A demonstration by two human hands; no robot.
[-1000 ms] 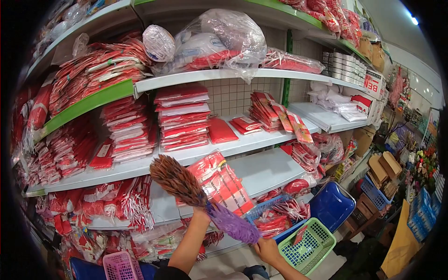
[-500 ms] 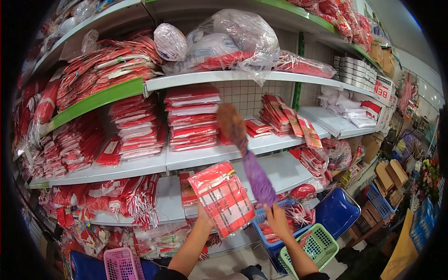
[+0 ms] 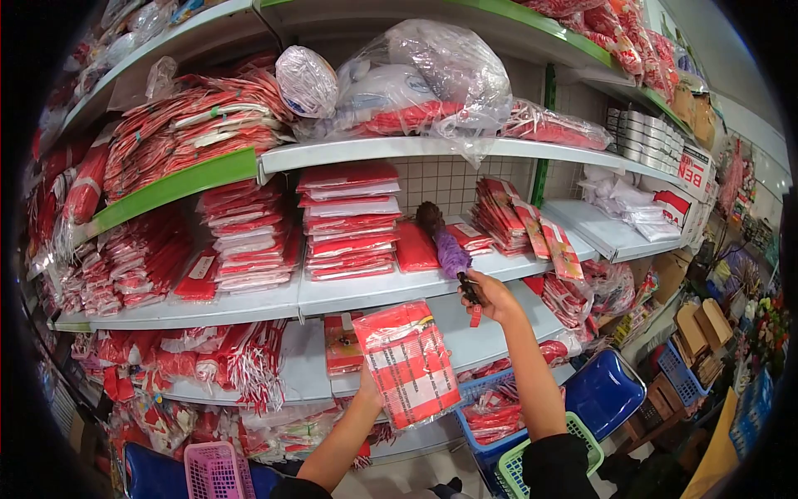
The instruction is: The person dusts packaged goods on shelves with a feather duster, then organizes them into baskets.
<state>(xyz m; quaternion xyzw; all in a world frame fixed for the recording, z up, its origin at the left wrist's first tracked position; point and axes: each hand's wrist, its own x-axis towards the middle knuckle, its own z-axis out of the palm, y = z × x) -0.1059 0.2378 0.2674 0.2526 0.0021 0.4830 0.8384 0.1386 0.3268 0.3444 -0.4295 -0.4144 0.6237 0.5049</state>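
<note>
Your right hand clasps a fluffy purple-and-brown duster by one end, probably for reach; your left hand grips a red-and-white plastic-wrapped packet.

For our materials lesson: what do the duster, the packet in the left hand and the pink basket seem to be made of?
Duster: matt, fluffy purple tufts, feathers or fibres, too unclear to tell.
Packet: glossy, transparent outside, probably plastic film, given its shiny highlights.
Pink basket: likely moulded plastic, smooth-looking, from its even colour and regular holes.
</note>
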